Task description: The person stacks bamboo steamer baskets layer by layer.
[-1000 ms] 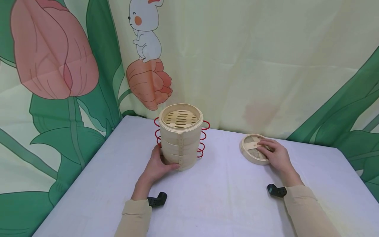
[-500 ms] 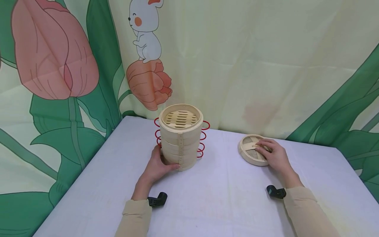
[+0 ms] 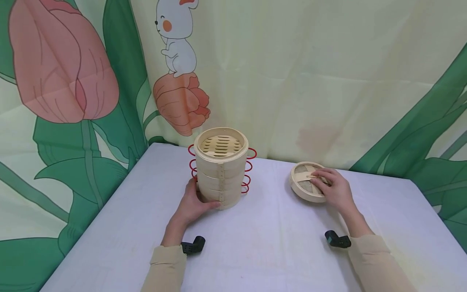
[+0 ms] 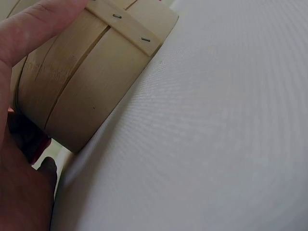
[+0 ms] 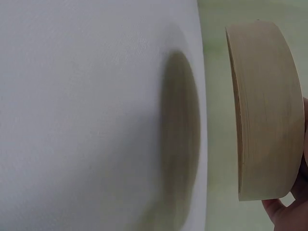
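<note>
A bamboo steamer of several stacked tiers [image 3: 232,172] stands upright on the white-covered table, its slatted top tier uncovered. Red loops stick out along both sides. My left hand [image 3: 191,206] grips its lowest part, thumb across the front and the other fingers mostly hidden behind it; the left wrist view shows the bamboo wall [image 4: 103,82] beside the thumb. To the right, my right hand [image 3: 336,190] pinches the strap on top of a round bamboo lid [image 3: 303,191]. In the right wrist view the lid's rim [image 5: 267,110] is off the table, with a shadow beneath.
The white tablecloth [image 3: 262,247] spreads between and in front of both hands. A curtain [image 3: 277,81] printed with tulips and a rabbit hangs right behind the table's back edge. Black wrist cameras [image 3: 193,245] jut inward from both sleeves.
My right hand has raised the steamer lid and shifted it slightly left. The left hand keeps its grip on the steamer, and the head view has turned a little.
</note>
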The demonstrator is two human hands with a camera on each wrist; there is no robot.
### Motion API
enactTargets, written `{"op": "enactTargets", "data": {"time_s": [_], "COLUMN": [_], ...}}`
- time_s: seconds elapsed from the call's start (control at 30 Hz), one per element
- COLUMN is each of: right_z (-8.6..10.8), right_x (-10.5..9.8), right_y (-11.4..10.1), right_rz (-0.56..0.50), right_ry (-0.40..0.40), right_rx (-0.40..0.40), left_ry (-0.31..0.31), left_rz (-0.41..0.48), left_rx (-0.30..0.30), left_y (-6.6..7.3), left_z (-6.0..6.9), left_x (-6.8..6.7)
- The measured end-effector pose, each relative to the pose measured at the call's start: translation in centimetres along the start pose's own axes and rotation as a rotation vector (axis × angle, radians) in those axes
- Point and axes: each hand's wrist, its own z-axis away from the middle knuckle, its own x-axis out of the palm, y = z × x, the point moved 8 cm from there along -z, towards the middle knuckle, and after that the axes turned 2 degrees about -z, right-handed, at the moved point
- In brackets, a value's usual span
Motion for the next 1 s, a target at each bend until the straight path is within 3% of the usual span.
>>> {"op": "enactTargets", "data": {"time_s": [0.3, 1.0], "right_z": [0.0, 0.5], "right_x": [-0.3, -1.3], "right_y": [-2.0, -6.6], "right_rz": [0.016, 0.008], "right_ry": [0.05, 0.077], "right_rx": [-0.056, 0.017], "left_ry": [0.005, -0.007], "left_rz": [-0.007, -0.012], "left_rx": [-0.006, -0.009], "left_y": [0.0, 0.1], "left_z": [0.1, 0.1], "left_x": [-0.1, -0.1]}}
